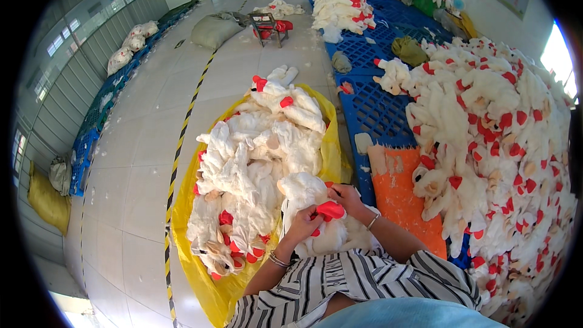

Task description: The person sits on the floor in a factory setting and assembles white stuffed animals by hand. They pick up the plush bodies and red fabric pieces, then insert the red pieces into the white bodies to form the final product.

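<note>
- The left hand [303,225] has its fingers pinched on the left part of the red piece [331,209].
- The plush [303,189], white and limp, lies close against the person's front; its rounded upper end sits just beyond the left hand's fingers, with the red piece over its right side.
- The right hand [347,199] has its fingers bent close together at the upper right of the red piece; whether they pinch it or the plush beside it, one cannot tell.
- The plush's middle is partly covered by the hands, and where its lower part ends is hard to make out against the striped garment [340,270].
- The big pile [486,146] of white and red plush pieces at right is cut off by the dark rim; single pieces in it blur together.
- The yellow sack [50,200] at far left is bulging, its contents hidden.
- The grey sack [215,30], farther back on the floor [139,146], hides its contents too.
- The yellow bag [336,146], left of and beyond the hands, stands open, heaped with white pieces showing red parts.
- The green tub [423,1], at the back right, has white and red pieces heaped above its rim.
</note>
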`<state>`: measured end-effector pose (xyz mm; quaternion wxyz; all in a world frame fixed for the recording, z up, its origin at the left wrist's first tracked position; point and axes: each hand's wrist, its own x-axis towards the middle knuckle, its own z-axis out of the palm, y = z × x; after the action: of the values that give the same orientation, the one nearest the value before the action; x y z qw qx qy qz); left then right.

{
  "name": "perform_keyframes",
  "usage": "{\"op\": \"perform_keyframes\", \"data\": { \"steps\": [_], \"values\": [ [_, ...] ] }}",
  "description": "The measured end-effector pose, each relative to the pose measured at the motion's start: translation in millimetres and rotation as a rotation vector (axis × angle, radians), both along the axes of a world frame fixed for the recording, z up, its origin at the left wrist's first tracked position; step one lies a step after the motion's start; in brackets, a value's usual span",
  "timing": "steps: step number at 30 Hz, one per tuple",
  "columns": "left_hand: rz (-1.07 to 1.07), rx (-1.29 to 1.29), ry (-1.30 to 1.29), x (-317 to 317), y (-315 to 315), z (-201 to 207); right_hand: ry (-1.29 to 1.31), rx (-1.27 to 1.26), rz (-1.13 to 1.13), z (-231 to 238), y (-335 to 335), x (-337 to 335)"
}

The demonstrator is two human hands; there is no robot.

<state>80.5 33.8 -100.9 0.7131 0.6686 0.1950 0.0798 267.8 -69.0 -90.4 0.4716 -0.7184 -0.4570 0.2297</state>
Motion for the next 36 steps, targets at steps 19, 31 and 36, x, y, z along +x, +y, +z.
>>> {"op": "perform_keyframes", "data": {
  "steps": [19, 31, 36],
  "values": [
    [0.006, 0.007, -0.005, -0.2, -0.4, 1.2, -0.009, -0.030, 0.003, 5.3, 0.3, -1.8],
    [0.002, 0.009, 0.011, -2.2, -0.6, 8.2, -0.028, -0.016, -0.006, -0.6, 1.2, -0.8],
    [-0.004, 0.036, -0.009, -2.0, 0.1, 5.2, -0.034, -0.009, -0.006, -0.9, 0.9, -0.4]
  ]
}}
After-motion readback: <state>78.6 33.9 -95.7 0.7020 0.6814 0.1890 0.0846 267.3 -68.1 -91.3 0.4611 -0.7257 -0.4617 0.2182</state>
